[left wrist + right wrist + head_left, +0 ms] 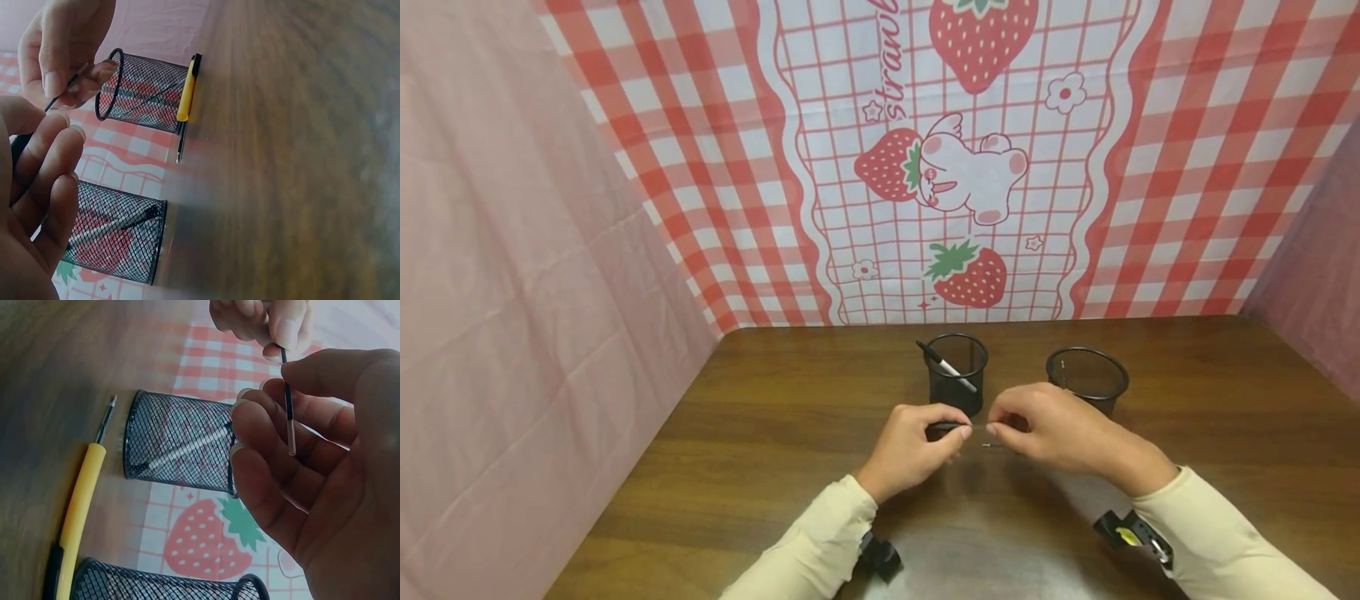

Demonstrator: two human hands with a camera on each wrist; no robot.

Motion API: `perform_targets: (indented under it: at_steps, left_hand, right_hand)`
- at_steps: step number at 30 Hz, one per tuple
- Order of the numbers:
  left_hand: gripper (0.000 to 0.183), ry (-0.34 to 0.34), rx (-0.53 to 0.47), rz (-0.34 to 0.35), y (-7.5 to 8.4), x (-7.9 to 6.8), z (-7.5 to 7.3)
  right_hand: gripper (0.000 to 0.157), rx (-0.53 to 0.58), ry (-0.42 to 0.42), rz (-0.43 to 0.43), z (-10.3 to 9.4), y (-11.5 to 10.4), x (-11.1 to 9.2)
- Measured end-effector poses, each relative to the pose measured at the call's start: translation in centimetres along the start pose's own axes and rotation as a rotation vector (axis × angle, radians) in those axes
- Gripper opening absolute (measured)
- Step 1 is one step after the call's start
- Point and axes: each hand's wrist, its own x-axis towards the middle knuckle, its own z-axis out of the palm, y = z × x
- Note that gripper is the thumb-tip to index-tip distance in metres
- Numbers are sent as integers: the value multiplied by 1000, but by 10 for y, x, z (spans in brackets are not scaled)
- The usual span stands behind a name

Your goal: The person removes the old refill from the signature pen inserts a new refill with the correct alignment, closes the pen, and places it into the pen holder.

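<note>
My left hand (913, 446) grips a dark pen barrel (942, 427) near the middle of the table. A thin ink refill (288, 403) sticks out of the left fingers toward the right hand. With thumb and fingertips my right hand (1060, 429) pinches that refill, its clear end pointing back over the palm in the right wrist view. Most of the barrel is hidden inside the left hand. Below the hands, a yellow pen body (82, 494) with a black end lies on the table, a refill tip (109, 409) projecting from it.
A black mesh cup (955, 400) behind the hands holds a white marker (951, 368) with black ends. Behind the right hand stands a second mesh cup (1101, 400) with a thin stick-like item (1063, 367) inside. A strawberry-patterned cloth (970, 192) hangs at the table's back edge.
</note>
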Motion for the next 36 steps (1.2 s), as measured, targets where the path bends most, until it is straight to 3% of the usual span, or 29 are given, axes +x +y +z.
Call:
perform_targets:
  at_steps: [5, 15, 22, 30, 36]
  left_hand:
    - [4, 2, 0, 11, 17, 0, -3]
    - [5, -10, 6, 28, 21, 0, -6]
    - [5, 14, 0, 27, 16, 0, -7]
    - [4, 25, -15, -25, -16, 0, -4]
    - [4, 26, -24, -30, -17, 0, -5]
  right_hand:
    - [15, -16, 21, -20, 4, 0, 1]
    - [14, -29, 9, -4, 6, 0, 2]
    - [10, -20, -16, 27, 3, 4, 0]
    - [10, -34, -34, 64, -2, 10, -2]
    - [10, -16, -29, 52, -2, 10, -2]
